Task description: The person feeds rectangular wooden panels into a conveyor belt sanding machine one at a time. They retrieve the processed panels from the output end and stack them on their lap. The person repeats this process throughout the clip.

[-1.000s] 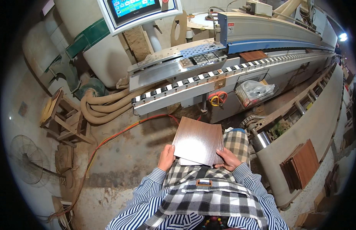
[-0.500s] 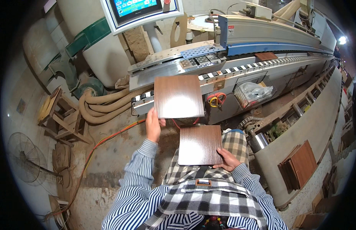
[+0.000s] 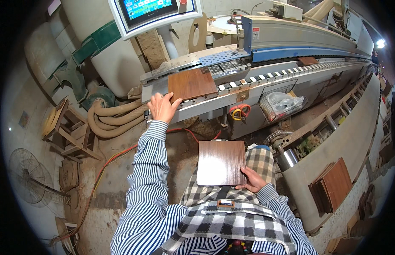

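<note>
My left hand (image 3: 163, 106) reaches to the near-left corner of a square brown wood-grain board (image 3: 191, 83) lying on the feed end of the machine's roller track (image 3: 261, 79). Its fingers are apart, their tips against the board's edge. My right hand (image 3: 252, 180) grips the right edge of another glossy brown board (image 3: 221, 161) above my lap, thumb on top and fingers underneath.
A control panel (image 3: 152, 10) is upper left. Hoses (image 3: 114, 117), a wooden stool (image 3: 74, 129) and a fan (image 3: 29, 174) are at left. A wire basket (image 3: 282, 102) and scissors (image 3: 240, 111) hang on the machine. Stacked boards (image 3: 333, 185) lie on the right-hand conveyor (image 3: 350, 131).
My left hand lifted one board off the held pile and moved it forward onto the track, where it now lies flat. My right hand still holds the other board in place.
</note>
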`<control>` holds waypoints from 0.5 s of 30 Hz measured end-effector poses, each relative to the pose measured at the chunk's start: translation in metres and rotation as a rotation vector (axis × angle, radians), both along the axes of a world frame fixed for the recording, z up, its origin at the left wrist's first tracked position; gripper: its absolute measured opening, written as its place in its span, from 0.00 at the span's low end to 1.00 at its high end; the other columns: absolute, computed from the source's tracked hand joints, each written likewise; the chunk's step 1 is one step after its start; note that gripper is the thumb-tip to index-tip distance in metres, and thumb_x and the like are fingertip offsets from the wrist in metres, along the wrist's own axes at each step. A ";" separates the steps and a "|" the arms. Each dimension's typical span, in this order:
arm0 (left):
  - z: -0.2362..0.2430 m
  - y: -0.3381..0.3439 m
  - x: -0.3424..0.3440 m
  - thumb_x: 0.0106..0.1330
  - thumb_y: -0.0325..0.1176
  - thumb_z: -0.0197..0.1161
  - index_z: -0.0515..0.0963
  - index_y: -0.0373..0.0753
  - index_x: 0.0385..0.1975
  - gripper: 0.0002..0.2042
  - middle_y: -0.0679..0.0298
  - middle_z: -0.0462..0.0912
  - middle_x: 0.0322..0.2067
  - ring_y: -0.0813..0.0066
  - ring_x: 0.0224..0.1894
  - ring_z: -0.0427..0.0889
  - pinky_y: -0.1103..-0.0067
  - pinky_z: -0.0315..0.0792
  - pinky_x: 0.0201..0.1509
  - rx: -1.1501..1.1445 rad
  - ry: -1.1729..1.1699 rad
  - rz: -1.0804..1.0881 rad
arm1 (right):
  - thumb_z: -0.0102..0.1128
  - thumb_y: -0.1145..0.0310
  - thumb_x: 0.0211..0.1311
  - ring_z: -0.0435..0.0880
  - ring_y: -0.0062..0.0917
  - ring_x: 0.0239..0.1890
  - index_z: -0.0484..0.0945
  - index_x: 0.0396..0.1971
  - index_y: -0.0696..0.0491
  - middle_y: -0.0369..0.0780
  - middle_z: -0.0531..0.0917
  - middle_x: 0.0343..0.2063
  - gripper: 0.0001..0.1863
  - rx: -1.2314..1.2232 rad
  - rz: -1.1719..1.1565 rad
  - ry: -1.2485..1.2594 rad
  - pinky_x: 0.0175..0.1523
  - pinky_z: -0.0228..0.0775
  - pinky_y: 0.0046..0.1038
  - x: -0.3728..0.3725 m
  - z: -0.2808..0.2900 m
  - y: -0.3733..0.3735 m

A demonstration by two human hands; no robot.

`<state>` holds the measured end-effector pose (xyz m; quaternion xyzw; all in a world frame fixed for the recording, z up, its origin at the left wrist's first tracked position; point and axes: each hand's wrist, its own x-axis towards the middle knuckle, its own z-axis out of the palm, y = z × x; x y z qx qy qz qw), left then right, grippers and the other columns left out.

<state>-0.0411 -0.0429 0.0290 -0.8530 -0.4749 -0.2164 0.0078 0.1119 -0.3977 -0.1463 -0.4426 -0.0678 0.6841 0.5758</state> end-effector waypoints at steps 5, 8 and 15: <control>-0.014 0.031 0.018 0.55 0.56 0.63 0.76 0.46 0.44 0.24 0.50 0.62 0.61 0.53 0.65 0.55 0.57 0.47 0.66 0.073 -0.097 0.025 | 0.45 0.57 0.70 0.82 0.31 0.44 0.53 0.63 0.52 0.43 0.73 0.51 0.27 0.018 0.033 0.016 0.40 0.84 0.35 0.002 0.002 0.002; -0.023 0.040 0.022 0.54 0.57 0.64 0.73 0.44 0.44 0.26 0.50 0.61 0.62 0.54 0.67 0.52 0.55 0.43 0.67 0.024 -0.163 -0.006 | 0.46 0.58 0.69 0.83 0.32 0.43 0.56 0.61 0.52 0.42 0.74 0.50 0.25 0.013 0.000 0.021 0.39 0.84 0.38 0.000 0.005 0.002; -0.035 0.050 0.018 0.56 0.53 0.63 0.70 0.42 0.46 0.25 0.55 0.70 0.55 0.56 0.64 0.60 0.49 0.38 0.68 -0.076 -0.250 -0.094 | 0.48 0.58 0.69 0.83 0.32 0.43 0.57 0.61 0.52 0.42 0.74 0.50 0.25 0.007 -0.004 0.031 0.40 0.84 0.38 0.001 0.003 0.001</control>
